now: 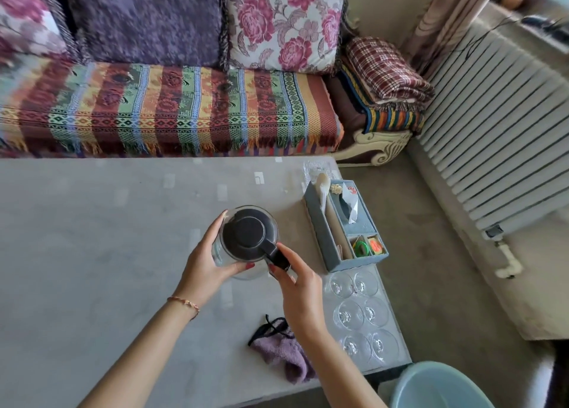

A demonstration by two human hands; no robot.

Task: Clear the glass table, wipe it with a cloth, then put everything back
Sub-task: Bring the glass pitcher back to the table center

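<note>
I see the glass jug (246, 241) with its black lid at the centre of the frame, on the glass table (92, 238). The left hand (206, 266) curls round its glass side; the right hand (295, 284) pinches its black handle. A purple cloth (283, 352) lies lower centre on the table. At right stand a blue organiser box (332, 241) and six upturned glasses (360, 312).
</note>
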